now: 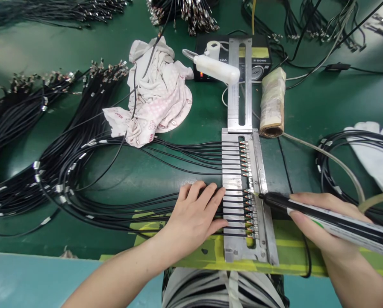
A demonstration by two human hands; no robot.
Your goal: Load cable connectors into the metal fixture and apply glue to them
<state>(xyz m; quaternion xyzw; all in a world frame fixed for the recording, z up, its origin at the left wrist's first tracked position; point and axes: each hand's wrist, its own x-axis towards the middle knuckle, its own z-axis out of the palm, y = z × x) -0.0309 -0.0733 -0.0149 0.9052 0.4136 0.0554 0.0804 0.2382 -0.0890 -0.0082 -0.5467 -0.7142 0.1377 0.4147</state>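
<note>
A metal fixture [233, 252] lies near the front edge of the table, with a row of black cables [191, 161] laid across it. Their bare ends and small metal connectors [249, 205] line up along its slot. My left hand [194, 209] rests flat over the nearer cables, fingers stretched out and fingertips at the fixture's left edge. My right hand [326, 222] is closed around a black and white pen-shaped tool [342, 226]. Its thin tip points left and meets, or nearly meets, a connector midway along the row.
Cable bundles [92, 98] fill the left. A crumpled cloth [159, 94] lies behind the cables. Beyond the fixture stand a white lamp [217, 68] and a black box [204, 51]. To the right are a tape-wrapped roll [272, 102], a hose [332, 158], coiled cables and a white glove [374, 154].
</note>
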